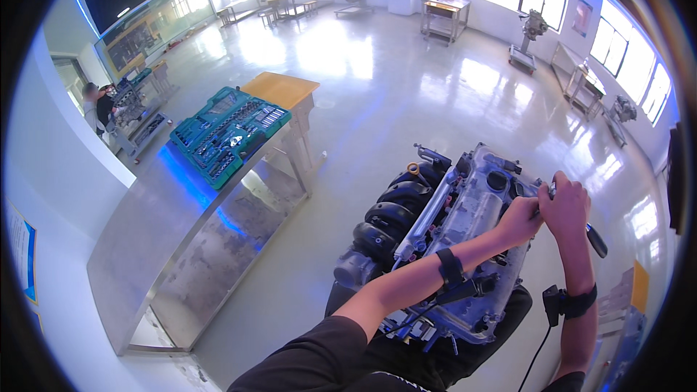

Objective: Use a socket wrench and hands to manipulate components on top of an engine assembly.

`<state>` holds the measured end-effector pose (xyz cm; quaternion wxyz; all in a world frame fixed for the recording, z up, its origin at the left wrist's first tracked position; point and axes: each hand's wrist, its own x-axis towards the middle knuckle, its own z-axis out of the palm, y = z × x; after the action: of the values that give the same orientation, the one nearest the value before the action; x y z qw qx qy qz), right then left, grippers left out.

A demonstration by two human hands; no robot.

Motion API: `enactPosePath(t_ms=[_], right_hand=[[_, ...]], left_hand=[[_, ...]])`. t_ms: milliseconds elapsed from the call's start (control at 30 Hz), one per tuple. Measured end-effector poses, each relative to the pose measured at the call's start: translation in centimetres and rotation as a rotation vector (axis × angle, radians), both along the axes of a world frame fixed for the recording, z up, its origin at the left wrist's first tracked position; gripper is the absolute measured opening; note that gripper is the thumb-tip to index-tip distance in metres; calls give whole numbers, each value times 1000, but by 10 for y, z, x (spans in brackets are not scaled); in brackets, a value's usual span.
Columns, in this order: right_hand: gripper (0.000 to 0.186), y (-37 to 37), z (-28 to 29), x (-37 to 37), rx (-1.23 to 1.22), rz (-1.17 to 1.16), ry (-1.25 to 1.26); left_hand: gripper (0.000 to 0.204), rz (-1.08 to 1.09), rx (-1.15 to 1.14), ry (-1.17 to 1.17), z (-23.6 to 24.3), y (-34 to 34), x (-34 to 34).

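Note:
An engine (465, 239) with a pale, translucent-looking cover stands in front of me, with black curved intake pipes (388, 210) along its left side. Both my hands are together at its right edge. My left hand (520, 219) is closed, its fingers tucked by the right wrist; what it grips is hidden. My right hand (565, 203) is curled round a tool, with a bit of metal showing at its fingers. The tool's black handle (597, 240) sticks out below that hand. The tool's working end is hidden. A black cap (496, 180) sits on the cover.
To my left is a metal-sided workbench (145, 254) with an open green socket set case (231, 134) on it. A wooden-topped table (283, 87) adjoins it. Another person (102, 109) works at the far left. More engines on stands (530, 36) line the far right.

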<state>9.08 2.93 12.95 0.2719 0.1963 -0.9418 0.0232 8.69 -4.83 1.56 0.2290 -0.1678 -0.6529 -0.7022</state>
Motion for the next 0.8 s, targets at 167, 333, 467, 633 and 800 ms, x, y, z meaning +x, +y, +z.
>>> enactPosePath(t_ms=[167, 333, 467, 633, 800], right_hand=[[22, 18, 10, -22, 25, 565, -52], [21, 23, 2, -40, -64, 774, -87], [21, 23, 0, -36, -93, 730, -50], [18, 23, 3, -35, -89, 671, -76], [22, 5, 0, -11, -5, 101, 34]], left_hand=[[17, 2, -92, -52, -7, 1, -5], [20, 40, -19, 14, -11, 7, -6], [20, 22, -68, -37, -12, 5, -7], [18, 46, -72, -14, -9, 3, -5], [15, 81, -3, 17, -6, 6, -4]])
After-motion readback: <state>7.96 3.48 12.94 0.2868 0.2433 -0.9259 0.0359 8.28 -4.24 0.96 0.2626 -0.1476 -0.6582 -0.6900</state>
